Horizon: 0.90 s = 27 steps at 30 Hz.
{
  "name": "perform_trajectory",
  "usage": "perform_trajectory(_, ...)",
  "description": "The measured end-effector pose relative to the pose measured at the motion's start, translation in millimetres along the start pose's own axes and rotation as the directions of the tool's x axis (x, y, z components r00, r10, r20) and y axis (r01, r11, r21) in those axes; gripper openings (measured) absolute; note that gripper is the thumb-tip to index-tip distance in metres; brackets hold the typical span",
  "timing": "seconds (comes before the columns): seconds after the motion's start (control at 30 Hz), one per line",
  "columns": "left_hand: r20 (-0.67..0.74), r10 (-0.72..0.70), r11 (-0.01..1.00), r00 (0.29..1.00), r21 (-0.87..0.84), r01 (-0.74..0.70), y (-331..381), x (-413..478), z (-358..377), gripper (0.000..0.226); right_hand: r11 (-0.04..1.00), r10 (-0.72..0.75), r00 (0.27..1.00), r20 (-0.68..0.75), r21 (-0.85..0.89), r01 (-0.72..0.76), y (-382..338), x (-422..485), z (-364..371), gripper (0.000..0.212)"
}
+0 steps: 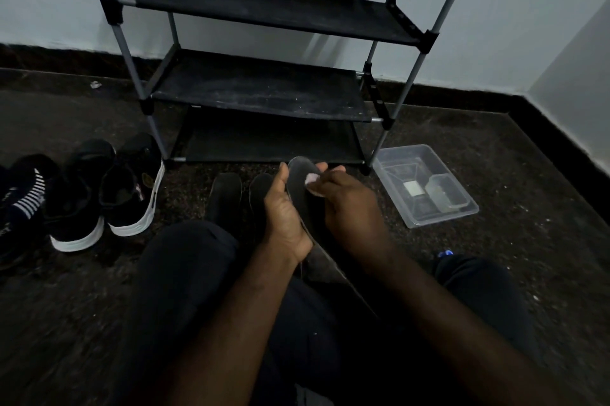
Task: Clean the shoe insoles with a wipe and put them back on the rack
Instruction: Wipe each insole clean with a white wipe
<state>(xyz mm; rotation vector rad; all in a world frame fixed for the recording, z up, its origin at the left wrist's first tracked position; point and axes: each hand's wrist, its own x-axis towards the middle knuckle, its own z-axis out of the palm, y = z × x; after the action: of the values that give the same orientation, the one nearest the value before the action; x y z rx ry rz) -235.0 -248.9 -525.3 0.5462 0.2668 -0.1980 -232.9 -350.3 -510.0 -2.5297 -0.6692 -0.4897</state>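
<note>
Insole [302,174] at frame centre, held up over the lap, wipe [312,178] on its toe end.
Grip: left hand [285,210] curls round the insole along its left edge, thumb up; right hand [350,207] pinches the pale wipe against the top face. Two more insoles [224,194] lie flat on the dark floor just behind, in front of the rack [260,88] at upper centre. Black sneakers [132,187] at left, clear plastic tub [444,216] at right.

wipe [311,178] mostly hidden, rack [257,91] top cropped
</note>
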Motion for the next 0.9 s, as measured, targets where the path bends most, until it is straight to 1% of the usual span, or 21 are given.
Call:
perform_trajectory(0.03, -0.015, 0.004, 1.000, 1.000, 0.016, -0.004, -0.9, 1.2, 0.3, 0.066, 0.999, 0.048, 0.999, -0.002, 0.016, -0.048, 8.8, 3.3, -1.6, 0.020)
perform_trajectory(0.07, -0.015, 0.008, 0.999, 1.000, 0.032, -0.007, -2.0, 2.7, 0.5, 0.064, 0.986, 0.127, 0.992, -0.001, 0.111, -0.126, 13.9, 6.2, -4.5, 0.017)
perform_trajectory(0.1, -0.007, 0.014, 0.999, 1.000, 0.039, -0.014, -2.7, 4.7, 0.6, 0.064, 0.934, 0.239, 0.971, 0.004, 0.272, -0.231, 16.8, 9.2, -9.0, 0.015)
perform_trajectory(0.13, 0.002, 0.018, 0.999, 1.000, 0.041, -0.019, -2.9, 5.2, 1.3, 0.065, 0.826, 0.357, 0.933, 0.045, 0.452, -0.338, 19.0, 10.6, -13.2, 0.015)
perform_trajectory(0.17, 0.012, 0.023, 0.999, 1.000, 0.038, -0.023, -3.0, 5.8, 1.3, 0.066, 0.683, 0.439, 0.892, 0.106, 0.606, -0.408, 19.2, 10.6, -18.8, 0.017)
perform_trajectory(0.2, 0.026, 0.023, 0.999, 0.999, 0.032, -0.024, -2.6, 5.2, 1.4, 0.068, 0.545, 0.481, 0.860, 0.168, 0.711, -0.444, 18.7, 10.6, -23.1, 0.019)
perform_trajectory(0.23, 0.037, 0.023, 0.999, 0.999, 0.028, -0.024, -2.8, 5.2, 0.4, 0.070, 0.416, 0.496, 0.835, 0.240, 0.778, -0.471, 17.5, 9.6, -25.9, 0.021)
perform_trajectory(0.3, 0.058, 0.021, 0.999, 0.998, 0.025, -0.023, -3.0, 5.4, -1.0, 0.071, 0.178, 0.495, 0.785, 0.373, 0.840, -0.512, 15.3, 7.9, -27.3, 0.023)
perform_trajectory(0.33, 0.069, 0.020, 1.000, 0.997, 0.022, -0.021, -2.5, 4.9, -1.2, 0.071, 0.080, 0.495, 0.765, 0.412, 0.855, -0.512, 14.6, 8.0, -27.5, 0.024)
perform_trajectory(0.37, 0.074, 0.022, 0.999, 0.997, 0.022, -0.024, -1.9, 4.9, -1.3, 0.071, 0.002, 0.497, 0.750, 0.437, 0.864, -0.504, 13.5, 9.2, -28.8, 0.023)
perform_trajectory(0.43, 0.076, 0.029, 0.999, 0.997, 0.025, -0.031, -1.0, 4.2, -1.5, 0.072, -0.100, 0.488, 0.734, 0.472, 0.866, -0.490, 11.7, 10.3, -31.2, 0.022)
perform_trajectory(0.5, 0.075, 0.038, 0.999, 0.996, 0.024, -0.040, -1.2, 4.2, -1.4, 0.071, -0.182, 0.452, 0.737, 0.503, 0.860, -0.476, 10.7, 9.8, -34.0, 0.023)
perform_trajectory(0.6, 0.073, 0.057, 0.998, 0.996, 0.025, -0.059, -1.9, 4.4, -0.1, 0.069, -0.264, 0.405, 0.739, 0.538, 0.843, -0.469, 8.3, 8.4, -37.2, 0.035)
perform_trajectory(0.67, 0.075, 0.053, 0.998, 0.996, 0.030, -0.055, -2.2, 4.9, 0.4, 0.070, -0.284, 0.383, 0.743, 0.549, 0.835, -0.471, 6.0, 6.8, -38.3, 0.036)
perform_trajectory(0.77, 0.074, 0.027, 0.999, 0.997, 0.025, -0.029, -1.9, 5.4, -0.2, 0.072, -0.306, 0.352, 0.757, 0.550, 0.832, -0.462, 2.1, 5.3, -38.8, 0.029)
perform_trajectory(0.83, 0.071, 0.021, 0.999, 0.997, 0.024, -0.023, -0.6, 5.0, 0.3, 0.070, -0.280, 0.330, 0.773, 0.542, 0.838, -0.469, -0.9, 5.4, -37.7, 0.029)
perform_trajectory(0.9, 0.035, 0.037, 0.999, 0.999, 0.005, -0.037, 0.7, 6.1, 1.8, 0.062, -0.159, 0.328, 0.784, 0.527, 0.849, -0.504, -5.1, 6.6, -37.6, 0.032)
